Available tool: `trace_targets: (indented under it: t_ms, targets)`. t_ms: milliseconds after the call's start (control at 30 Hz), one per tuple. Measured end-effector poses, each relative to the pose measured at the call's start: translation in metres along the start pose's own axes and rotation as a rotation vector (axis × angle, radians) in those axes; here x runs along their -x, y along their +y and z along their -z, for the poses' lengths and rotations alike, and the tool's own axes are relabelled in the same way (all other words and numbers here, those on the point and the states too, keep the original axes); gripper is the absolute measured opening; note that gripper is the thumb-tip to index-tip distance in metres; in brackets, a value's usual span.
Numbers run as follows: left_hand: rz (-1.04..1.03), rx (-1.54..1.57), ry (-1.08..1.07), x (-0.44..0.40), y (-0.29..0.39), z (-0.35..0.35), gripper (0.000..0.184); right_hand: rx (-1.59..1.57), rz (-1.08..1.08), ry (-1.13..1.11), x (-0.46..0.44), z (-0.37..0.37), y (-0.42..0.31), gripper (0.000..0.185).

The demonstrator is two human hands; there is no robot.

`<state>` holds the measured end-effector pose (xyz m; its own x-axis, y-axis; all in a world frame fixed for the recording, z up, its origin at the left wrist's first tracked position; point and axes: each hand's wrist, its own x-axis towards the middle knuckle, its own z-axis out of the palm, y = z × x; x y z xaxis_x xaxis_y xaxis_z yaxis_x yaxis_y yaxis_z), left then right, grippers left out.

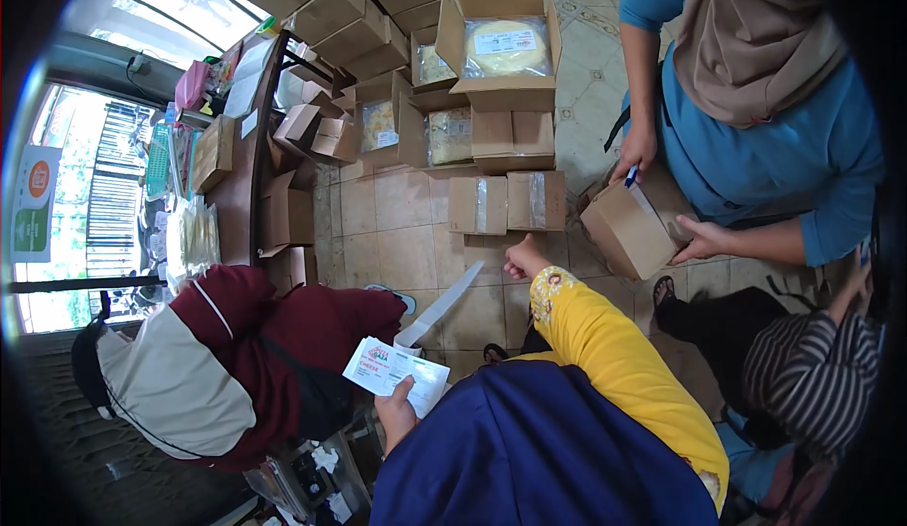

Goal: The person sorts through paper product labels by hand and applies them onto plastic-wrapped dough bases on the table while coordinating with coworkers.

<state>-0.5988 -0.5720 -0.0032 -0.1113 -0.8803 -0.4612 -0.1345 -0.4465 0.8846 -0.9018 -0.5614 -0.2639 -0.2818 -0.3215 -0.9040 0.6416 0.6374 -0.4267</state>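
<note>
My left hand (398,413), low in the view, is closed on a stack of printed labels (387,367); red and green lettering including the word CHEESE shows on the top one. My right hand (525,258) reaches forward from a yellow sleeve, its fingers curled, and no object shows in it. Just beyond it, a taped cardboard box (536,201) stands beside another taped box (478,205). A long pale strip (440,308) slants up from behind the labels toward the floor; what holds it is hidden.
At right, a person in blue (756,167) holds a carton (631,227) and a blue pen. A person in maroon (312,337) is close on my left. Ahead, an open box (505,83) holds a bagged pale round item (498,49), near stacked cartons (331,16).
</note>
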Motion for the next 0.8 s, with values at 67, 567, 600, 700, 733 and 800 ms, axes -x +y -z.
trace_targets:
  t_ms: [67,567,600,700,733,800]
  targets:
    - [-0.013,0.027,0.001,0.002,0.003,-0.006,0.039,-0.010,-0.009,0.009,0.000,0.004,0.001,0.086]
    - [0.009,0.061,-0.051,0.002,-0.001,-0.005,0.037,0.266,0.080,0.034,0.039,-0.001,0.003,0.084]
    - [0.018,0.069,-0.057,0.001,-0.001,-0.005,0.038,0.241,0.090,0.018,0.039,-0.002,0.011,0.082]
    - [0.030,0.080,-0.068,0.000,-0.003,-0.001,0.039,0.163,0.120,-0.042,0.023,-0.004,0.045,0.069]
    - [0.017,0.082,-0.059,-0.003,-0.010,0.003,0.039,0.099,0.126,-0.002,0.024,-0.006,0.055,0.044]
    - [-0.013,0.090,-0.033,-0.003,-0.008,0.003,0.038,0.009,0.123,-0.012,0.032,-0.012,0.066,0.008]
